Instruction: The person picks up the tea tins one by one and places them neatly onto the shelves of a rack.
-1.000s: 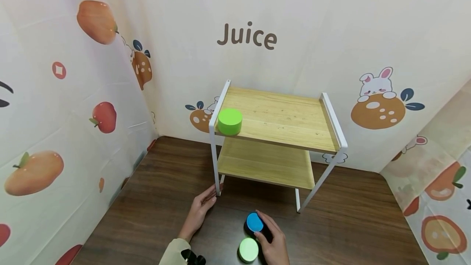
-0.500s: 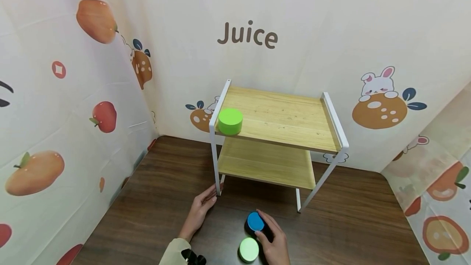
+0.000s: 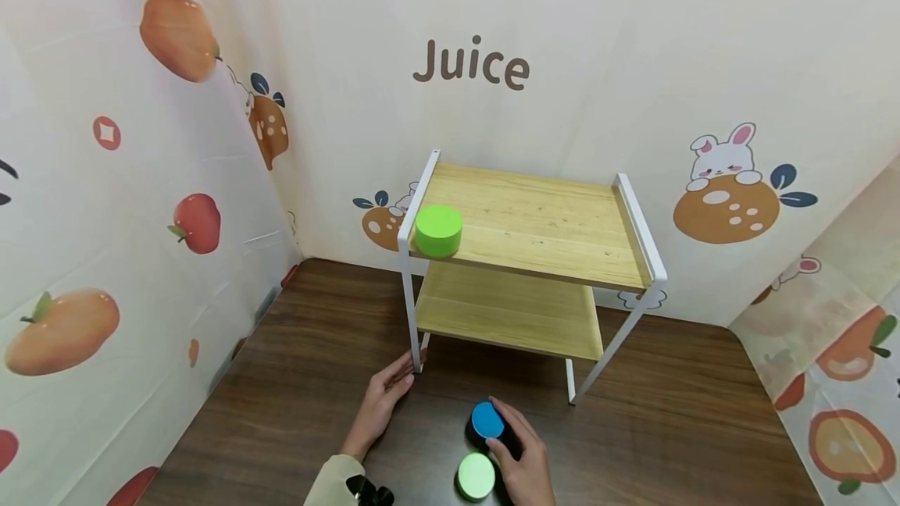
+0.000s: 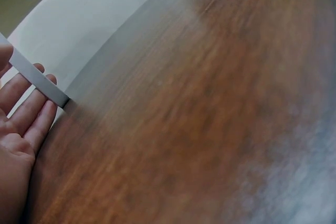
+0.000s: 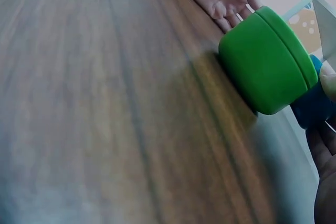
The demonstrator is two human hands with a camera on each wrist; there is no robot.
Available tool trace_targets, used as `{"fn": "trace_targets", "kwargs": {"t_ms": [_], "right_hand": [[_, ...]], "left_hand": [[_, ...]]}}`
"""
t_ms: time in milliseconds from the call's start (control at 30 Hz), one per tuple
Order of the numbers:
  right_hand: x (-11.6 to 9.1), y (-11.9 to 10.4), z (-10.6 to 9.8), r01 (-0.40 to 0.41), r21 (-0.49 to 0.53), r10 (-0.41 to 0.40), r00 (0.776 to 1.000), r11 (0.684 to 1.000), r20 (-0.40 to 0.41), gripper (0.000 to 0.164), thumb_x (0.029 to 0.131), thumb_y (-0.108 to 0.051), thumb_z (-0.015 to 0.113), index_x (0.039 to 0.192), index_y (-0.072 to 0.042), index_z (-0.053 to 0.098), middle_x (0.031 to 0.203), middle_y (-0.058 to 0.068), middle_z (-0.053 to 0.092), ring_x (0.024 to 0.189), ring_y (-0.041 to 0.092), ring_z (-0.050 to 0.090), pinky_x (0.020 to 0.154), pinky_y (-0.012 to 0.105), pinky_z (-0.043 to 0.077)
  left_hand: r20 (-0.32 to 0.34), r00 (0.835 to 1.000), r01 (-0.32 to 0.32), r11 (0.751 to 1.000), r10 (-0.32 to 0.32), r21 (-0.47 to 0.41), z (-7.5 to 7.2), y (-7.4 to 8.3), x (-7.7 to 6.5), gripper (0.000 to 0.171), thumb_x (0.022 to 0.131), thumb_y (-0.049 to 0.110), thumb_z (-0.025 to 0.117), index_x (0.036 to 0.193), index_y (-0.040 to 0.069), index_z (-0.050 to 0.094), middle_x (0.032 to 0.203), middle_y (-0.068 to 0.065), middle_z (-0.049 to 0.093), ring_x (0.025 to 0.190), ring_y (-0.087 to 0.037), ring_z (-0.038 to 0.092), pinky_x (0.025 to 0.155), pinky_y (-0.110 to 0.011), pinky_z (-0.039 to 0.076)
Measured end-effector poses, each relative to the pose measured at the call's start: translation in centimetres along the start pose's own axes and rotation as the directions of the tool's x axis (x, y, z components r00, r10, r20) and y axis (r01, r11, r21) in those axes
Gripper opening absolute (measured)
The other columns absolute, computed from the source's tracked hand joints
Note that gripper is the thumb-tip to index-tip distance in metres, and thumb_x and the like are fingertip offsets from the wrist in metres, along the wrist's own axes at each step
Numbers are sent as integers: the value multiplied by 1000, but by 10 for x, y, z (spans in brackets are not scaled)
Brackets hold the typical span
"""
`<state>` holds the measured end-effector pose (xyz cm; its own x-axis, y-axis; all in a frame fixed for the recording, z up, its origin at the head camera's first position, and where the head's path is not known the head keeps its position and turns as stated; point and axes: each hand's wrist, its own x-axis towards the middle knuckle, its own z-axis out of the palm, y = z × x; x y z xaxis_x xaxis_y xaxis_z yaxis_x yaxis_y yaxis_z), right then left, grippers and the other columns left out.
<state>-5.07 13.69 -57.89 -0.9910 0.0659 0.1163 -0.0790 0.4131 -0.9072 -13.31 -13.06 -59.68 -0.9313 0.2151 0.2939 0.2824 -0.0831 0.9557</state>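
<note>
In the head view my left hand (image 3: 380,404) is at the front left leg (image 3: 411,315) of a small two-tier shelf (image 3: 534,225). The leg passes between thumb and fingers, and the left wrist view shows the fingers nearly straight behind the leg (image 4: 39,80). My right hand (image 3: 526,459) pinches a small round container with a blue top (image 3: 487,420) between thumb and fingers. A round lidded green container (image 3: 476,477) stands on the table just in front of it; the right wrist view shows this green container (image 5: 265,61) large. Another bright green round container (image 3: 439,231) sits on the top shelf's front left corner.
The shelf stands on a dark wooden table (image 3: 675,412) near the back curtain (image 3: 605,84). Its lower board (image 3: 506,307) lies beneath the top one. A fruit-printed curtain (image 3: 141,256) borders the table on the left, another on the right (image 3: 844,358).
The head view has shifted very slightly. Both hands and the containers otherwise stay where they were.
</note>
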Motion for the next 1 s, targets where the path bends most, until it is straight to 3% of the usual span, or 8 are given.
{"fn": "trace_targets", "kwargs": {"t_ms": [267, 500, 700, 867, 1000], "right_hand": [[2, -3, 0, 33, 6, -33, 999, 999, -27, 48, 94, -24, 79, 141, -23, 68, 140, -10, 69, 131, 11, 63, 109, 24, 49], [3, -6, -1, 59, 9, -58, 998, 998, -38, 49, 93, -20, 80, 140, -20, 69, 139, -8, 70, 130, 11, 64, 108, 19, 47], [4, -9, -3, 66, 29, -65, 998, 997, -22, 50, 94, -21, 80, 142, -24, 67, 141, -6, 69, 131, 9, 63, 107, 17, 47], [6, -14, -5, 115, 107, -114, 993, 988, -11, 51, 94, -15, 79, 143, -13, 66, 142, 1, 68, 131, 6, 62, 105, 12, 47], [7, -18, -7, 164, 109, -163, 986, 980, -17, 52, 94, -11, 79, 144, -12, 66, 142, 1, 68, 132, 5, 61, 106, 10, 44]], "left_hand": [[-4, 1000, 9, 1000, -9, 13, 0, -2, 0, 48, 108, -1, 50, 153, -13, 43, 150, -40, 49, 139, -12, 58, 108, -12, 45], [-8, 1000, 10, 1000, -10, 14, 1, -1, 1, 48, 107, -4, 50, 153, -15, 43, 149, -39, 51, 139, -12, 59, 108, -13, 45], [3, 1000, 16, 1000, -16, -3, 1, 0, 1, 48, 107, -5, 48, 153, -16, 41, 151, -37, 51, 141, -17, 57, 109, -13, 45], [1, 1000, -6, 1000, 6, 2, 1, -2, 2, 47, 106, -6, 48, 152, -17, 42, 149, -41, 50, 141, -17, 58, 108, -13, 45], [-9, 1000, -19, 1000, 19, 13, 0, -4, 1, 47, 106, -7, 49, 151, -16, 44, 147, -42, 50, 138, -14, 59, 107, -13, 46]]}}
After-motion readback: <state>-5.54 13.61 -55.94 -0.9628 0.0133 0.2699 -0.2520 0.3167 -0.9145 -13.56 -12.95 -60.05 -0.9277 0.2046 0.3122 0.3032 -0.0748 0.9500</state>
